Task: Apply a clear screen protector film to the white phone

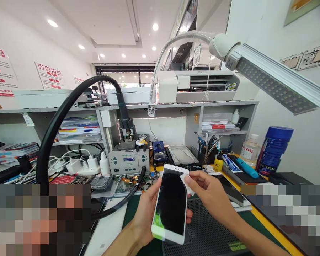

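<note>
A white smartphone with a dark screen is held upright, slightly tilted, over the bench. My left hand grips it from behind and along its left edge, with fingertips showing past the right edge. At the phone's upper right corner, my right hand pinches a small white wipe between thumb and fingers, and the wipe touches the screen. A greenish reflection lies on the lower left of the phone. Below both hands is a dark perforated mat.
A grey hot air station with a thick black hose stands at the left. An LED lamp hangs at upper right. Tools in a holder, a clear bottle and a blue roll line the right side.
</note>
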`<action>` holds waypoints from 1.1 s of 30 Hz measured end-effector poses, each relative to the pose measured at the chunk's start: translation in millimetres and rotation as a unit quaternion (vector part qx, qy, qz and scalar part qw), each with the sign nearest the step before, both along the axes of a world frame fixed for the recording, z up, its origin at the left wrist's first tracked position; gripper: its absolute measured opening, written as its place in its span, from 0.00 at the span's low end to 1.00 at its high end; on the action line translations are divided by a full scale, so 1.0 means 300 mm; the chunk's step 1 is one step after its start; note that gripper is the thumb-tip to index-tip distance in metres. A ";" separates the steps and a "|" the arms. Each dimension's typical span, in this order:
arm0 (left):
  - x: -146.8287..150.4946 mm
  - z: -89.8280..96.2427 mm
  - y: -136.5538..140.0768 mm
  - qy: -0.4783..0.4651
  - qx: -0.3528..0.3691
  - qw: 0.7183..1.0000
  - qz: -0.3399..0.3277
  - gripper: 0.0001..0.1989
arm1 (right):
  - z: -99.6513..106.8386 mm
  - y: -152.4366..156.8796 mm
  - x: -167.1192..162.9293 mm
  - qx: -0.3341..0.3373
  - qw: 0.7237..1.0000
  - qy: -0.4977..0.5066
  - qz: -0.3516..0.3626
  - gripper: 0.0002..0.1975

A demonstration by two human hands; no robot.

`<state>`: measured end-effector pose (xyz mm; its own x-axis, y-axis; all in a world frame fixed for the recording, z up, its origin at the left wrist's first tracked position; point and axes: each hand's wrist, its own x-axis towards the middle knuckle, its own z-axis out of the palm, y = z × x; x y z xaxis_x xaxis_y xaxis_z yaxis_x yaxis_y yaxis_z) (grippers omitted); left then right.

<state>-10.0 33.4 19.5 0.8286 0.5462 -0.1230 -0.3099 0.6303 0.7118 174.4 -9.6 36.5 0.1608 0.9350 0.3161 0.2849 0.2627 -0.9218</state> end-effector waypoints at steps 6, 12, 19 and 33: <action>0.010 -0.011 0.000 -0.028 -0.004 0.999 -0.023 0.38 | 0.014 0.002 0.007 -0.006 1.000 0.026 0.012 0.19; 0.004 -0.008 -0.001 -0.025 0.001 0.998 -0.064 0.39 | -0.002 0.018 0.031 -0.026 0.998 0.049 0.009 0.21; 0.011 -0.004 -0.010 -0.040 -0.016 0.995 -0.089 0.38 | 0.018 0.016 0.046 -0.054 0.996 0.069 0.015 0.23; 0.011 -0.010 -0.018 -0.056 -0.012 0.983 -0.174 0.35 | 0.004 0.024 0.058 -0.096 0.994 0.013 0.053 0.26</action>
<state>-6.5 28.0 16.4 0.9738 0.2255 -0.0307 -0.1476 0.7285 0.6689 191.8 -2.3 37.6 0.0636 0.9898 0.1276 0.2411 0.1088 -0.9644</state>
